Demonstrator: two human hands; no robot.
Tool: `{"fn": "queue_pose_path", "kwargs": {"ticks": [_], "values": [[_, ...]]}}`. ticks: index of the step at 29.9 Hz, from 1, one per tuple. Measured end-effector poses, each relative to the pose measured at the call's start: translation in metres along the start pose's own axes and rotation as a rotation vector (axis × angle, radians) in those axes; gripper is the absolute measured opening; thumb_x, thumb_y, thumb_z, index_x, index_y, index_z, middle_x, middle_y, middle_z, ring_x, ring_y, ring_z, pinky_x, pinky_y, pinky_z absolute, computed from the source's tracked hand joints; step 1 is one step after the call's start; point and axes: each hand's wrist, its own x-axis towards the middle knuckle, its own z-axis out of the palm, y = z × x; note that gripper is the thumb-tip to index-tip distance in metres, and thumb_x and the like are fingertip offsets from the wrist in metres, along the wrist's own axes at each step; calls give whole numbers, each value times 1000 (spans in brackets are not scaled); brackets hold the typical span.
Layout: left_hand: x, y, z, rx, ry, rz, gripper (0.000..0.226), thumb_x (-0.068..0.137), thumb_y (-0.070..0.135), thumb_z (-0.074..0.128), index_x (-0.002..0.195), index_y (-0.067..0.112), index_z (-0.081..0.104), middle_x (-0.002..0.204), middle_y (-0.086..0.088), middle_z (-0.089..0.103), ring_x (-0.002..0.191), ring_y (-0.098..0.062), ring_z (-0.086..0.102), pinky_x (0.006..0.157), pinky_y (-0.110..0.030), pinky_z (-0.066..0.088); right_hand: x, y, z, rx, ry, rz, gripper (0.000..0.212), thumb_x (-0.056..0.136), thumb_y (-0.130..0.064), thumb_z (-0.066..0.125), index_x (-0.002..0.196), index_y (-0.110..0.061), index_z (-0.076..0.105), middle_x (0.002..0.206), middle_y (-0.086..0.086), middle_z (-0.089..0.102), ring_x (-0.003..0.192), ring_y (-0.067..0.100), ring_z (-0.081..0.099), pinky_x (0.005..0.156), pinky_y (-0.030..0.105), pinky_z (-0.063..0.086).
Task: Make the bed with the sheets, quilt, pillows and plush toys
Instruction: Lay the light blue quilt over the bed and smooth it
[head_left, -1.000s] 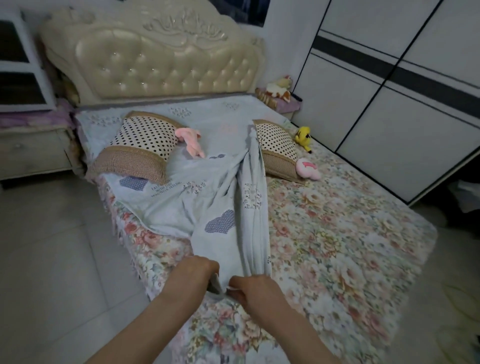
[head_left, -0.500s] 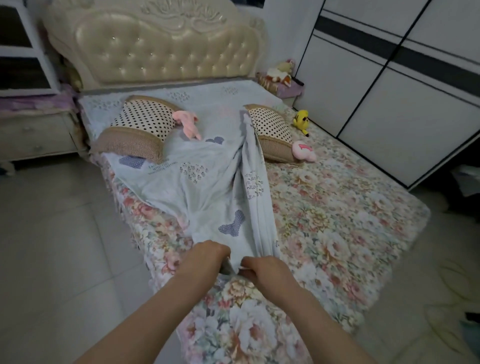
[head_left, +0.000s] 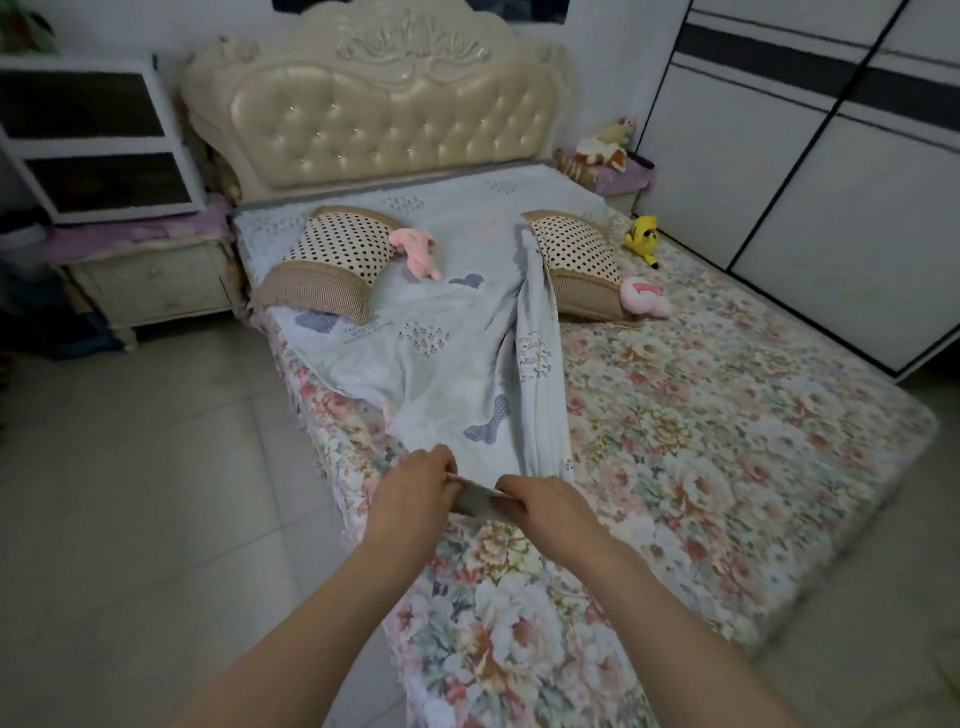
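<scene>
A pale blue sheet (head_left: 447, 358) with heart prints lies bunched over the left half of the floral mattress (head_left: 701, 415). My left hand (head_left: 415, 493) and my right hand (head_left: 545, 506) both pinch its near edge, stretched taut between them. Two polka-dot pillows lie near the headboard, the left pillow (head_left: 332, 249) on the sheet and the right pillow (head_left: 576, 249) partly on a fold. A pink plush (head_left: 418, 249) lies between them. Another pink plush (head_left: 647, 297) and a yellow plush (head_left: 644, 239) lie to the right.
A cream tufted headboard (head_left: 379, 119) backs the bed. A nightstand (head_left: 150, 275) with a white shelf unit (head_left: 98, 140) stands left; another stand at the back right holds more plush toys (head_left: 602, 150). White wardrobe doors (head_left: 831, 182) line the right. Tiled floor (head_left: 130, 493) lies left.
My hands have moved slightly apart along the sheet's edge, stretching a short strip between them. The view has pulled back and tilted up, showing more of the headboard.
</scene>
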Motion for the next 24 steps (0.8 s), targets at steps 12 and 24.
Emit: {"fn": "queue_pose_path", "kwargs": {"ticks": [12, 24], "values": [[-42, 38, -1, -391, 117, 5, 13, 103, 27, 38, 95, 28, 48, 63, 2, 54, 58, -16, 52, 55, -35, 39, -71, -1, -2, 61, 100, -44, 35, 100, -38, 44, 69, -27, 32, 60, -2, 42, 61, 22, 46, 55, 38, 30], [-114, 24, 44, -50, -468, 76, 71, 62, 93, 35, 68, 22, 39, 62, 4, 47, 57, -10, 42, 52, -28, 28, -90, 34, 27, -95, -229, -239, 29, 98, -42, 43, 80, -20, 41, 66, -6, 44, 75, 25, 52, 59, 37, 33]]}}
